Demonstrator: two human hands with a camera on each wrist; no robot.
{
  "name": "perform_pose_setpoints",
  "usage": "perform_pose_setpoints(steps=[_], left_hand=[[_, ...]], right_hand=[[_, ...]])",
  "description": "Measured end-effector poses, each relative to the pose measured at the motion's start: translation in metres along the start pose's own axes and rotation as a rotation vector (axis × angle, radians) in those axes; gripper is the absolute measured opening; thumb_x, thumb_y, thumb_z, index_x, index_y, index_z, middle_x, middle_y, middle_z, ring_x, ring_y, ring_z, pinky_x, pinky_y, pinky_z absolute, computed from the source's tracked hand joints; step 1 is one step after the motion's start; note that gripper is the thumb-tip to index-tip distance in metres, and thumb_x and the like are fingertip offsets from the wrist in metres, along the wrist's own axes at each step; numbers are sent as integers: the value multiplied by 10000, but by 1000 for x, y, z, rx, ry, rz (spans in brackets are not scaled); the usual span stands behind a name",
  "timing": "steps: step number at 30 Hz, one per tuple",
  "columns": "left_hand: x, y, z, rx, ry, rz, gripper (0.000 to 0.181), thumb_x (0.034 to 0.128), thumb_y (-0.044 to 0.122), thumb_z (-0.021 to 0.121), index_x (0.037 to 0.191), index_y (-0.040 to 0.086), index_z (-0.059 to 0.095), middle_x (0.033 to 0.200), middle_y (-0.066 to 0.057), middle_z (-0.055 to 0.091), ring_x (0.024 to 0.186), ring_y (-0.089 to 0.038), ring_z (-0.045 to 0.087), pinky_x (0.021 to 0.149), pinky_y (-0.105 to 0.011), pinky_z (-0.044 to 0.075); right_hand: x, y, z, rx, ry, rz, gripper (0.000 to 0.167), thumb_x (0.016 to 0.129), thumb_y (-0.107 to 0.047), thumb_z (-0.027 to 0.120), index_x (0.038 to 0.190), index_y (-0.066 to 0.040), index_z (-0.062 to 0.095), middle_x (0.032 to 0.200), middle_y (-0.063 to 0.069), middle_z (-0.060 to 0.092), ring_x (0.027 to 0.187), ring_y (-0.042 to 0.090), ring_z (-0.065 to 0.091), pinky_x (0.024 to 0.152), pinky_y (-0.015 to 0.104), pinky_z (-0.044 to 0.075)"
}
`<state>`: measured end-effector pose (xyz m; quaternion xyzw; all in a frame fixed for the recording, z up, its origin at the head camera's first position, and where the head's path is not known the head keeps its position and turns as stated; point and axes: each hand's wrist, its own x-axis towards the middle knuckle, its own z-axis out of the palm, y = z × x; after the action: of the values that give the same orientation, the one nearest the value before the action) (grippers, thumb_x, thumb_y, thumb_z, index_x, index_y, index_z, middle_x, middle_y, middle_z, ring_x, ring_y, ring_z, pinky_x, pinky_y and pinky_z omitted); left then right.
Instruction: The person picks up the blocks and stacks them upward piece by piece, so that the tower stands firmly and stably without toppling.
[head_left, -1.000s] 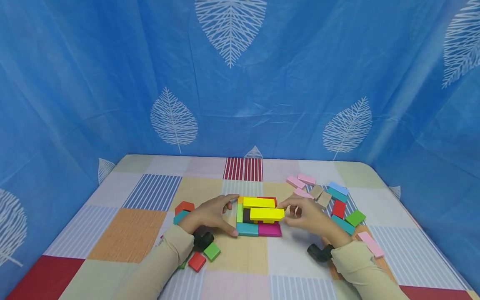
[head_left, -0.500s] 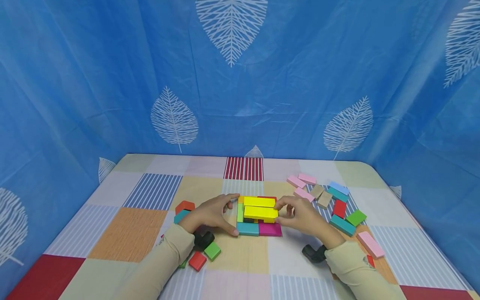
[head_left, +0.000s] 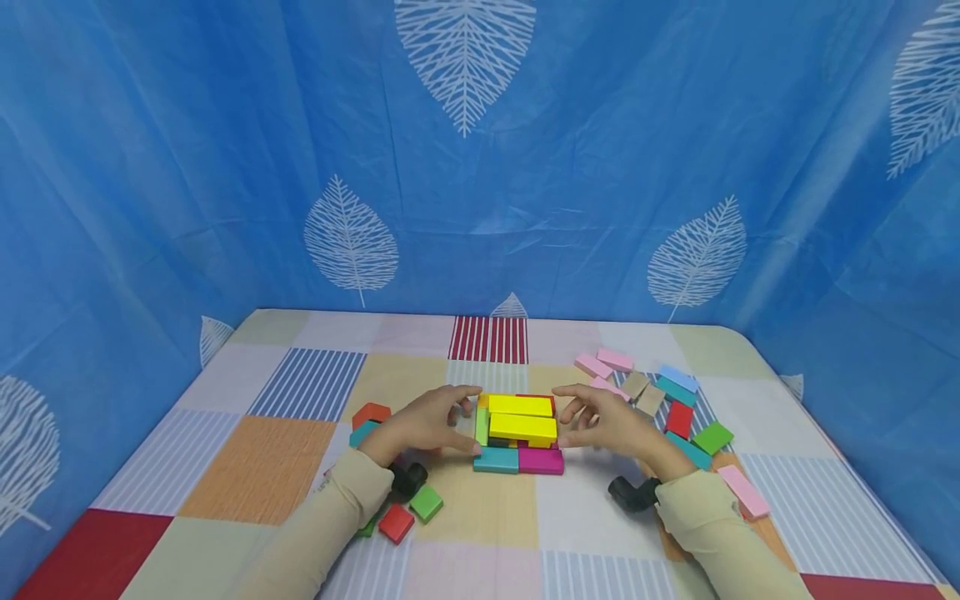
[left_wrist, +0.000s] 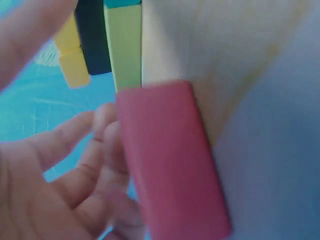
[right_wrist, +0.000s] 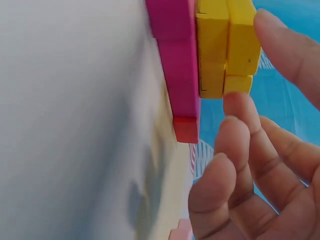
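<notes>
Two yellow blocks (head_left: 522,427) lie side by side on top of a low block structure. Its lower layer shows a teal block (head_left: 496,460), a magenta block (head_left: 541,461), a light green block (head_left: 482,425) and some red at the back. My left hand (head_left: 427,422) stands at the structure's left end with thumb and fingers spread, holding nothing. A red-pink block (left_wrist: 172,160) shows close to its fingers in the left wrist view. At the other end my right hand (head_left: 611,423) hovers close to the yellow blocks' ends, its fingers spread and nothing held.
Loose pink, tan, teal, red and green blocks (head_left: 712,437) lie to the right. More blocks, among them a red one (head_left: 396,523) and a green one (head_left: 426,503), lie by the left forearm. A blue curtain (head_left: 480,233) hangs behind the table.
The front yellow block has moved left and now lies beside the rear one. My right hand has let go of it and opened. The left hand has stayed nearly in place.
</notes>
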<state>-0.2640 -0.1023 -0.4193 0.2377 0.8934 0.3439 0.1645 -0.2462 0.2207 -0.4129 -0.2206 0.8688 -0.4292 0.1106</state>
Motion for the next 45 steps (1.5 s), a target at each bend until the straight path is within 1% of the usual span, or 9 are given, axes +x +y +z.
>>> perform_pose_setpoints(steps=[5,13,23,29,33,36,39,42,45], left_hand=[[-1,13,5,57,74,-10,697,869,253,932,1475,48,654,1125,6,713,988,-212,596,815,-314,548],[0,19,12,126,109,-32,697,868,296,935,1461,45,666,1101,20,719,976,-203,616,811,-335,560],[0,20,12,110,134,-49,662,882,293,924,1450,60,676,1093,14,724,968,-195,611,765,-292,558],[1,16,12,68,116,-51,712,868,292,935,1481,71,648,1130,-5,721,979,-205,601,724,-276,550],[4,12,14,-10,87,-42,797,873,275,930,1557,86,566,1221,-61,709,986,-212,594,669,-266,552],[6,8,14,-75,64,-16,806,898,249,910,1584,80,524,1260,-98,686,970,-210,583,631,-263,526],[6,5,13,-121,38,13,768,931,225,880,1587,68,512,1263,-109,665,950,-202,570,602,-259,486],[6,4,12,-143,22,19,731,953,222,856,1582,73,514,1256,-104,656,950,-197,568,588,-254,474],[6,3,11,-162,14,19,716,961,221,846,1579,76,515,1254,-101,651,959,-203,577,585,-258,480]], right_hand=[[5,3,0,67,-52,1,713,892,-54,882,1500,102,543,1049,99,688,840,235,578,682,254,530],[9,3,4,70,-23,0,631,885,-41,889,1432,101,610,1025,99,693,816,237,570,670,244,510],[11,8,7,100,-21,-3,624,889,-43,881,1423,114,599,1042,140,684,812,248,576,675,238,518],[9,8,4,112,-22,26,656,889,-73,888,1448,92,587,1056,127,688,824,243,590,683,253,534],[3,9,-8,109,-10,28,637,930,-79,848,1473,94,564,1089,144,699,874,243,622,722,275,554],[-6,11,-26,59,38,1,514,980,-74,786,1427,103,605,1117,167,715,935,252,642,781,276,572],[-17,14,-46,10,94,5,373,1017,-68,729,1351,89,673,1175,191,728,996,256,653,825,273,580],[-30,20,-63,-19,119,30,306,1029,-50,697,1302,88,703,1201,214,720,1003,258,661,818,293,593],[-41,29,-77,-63,134,93,295,1027,-46,702,1276,110,701,1165,223,713,952,275,678,772,332,608]])
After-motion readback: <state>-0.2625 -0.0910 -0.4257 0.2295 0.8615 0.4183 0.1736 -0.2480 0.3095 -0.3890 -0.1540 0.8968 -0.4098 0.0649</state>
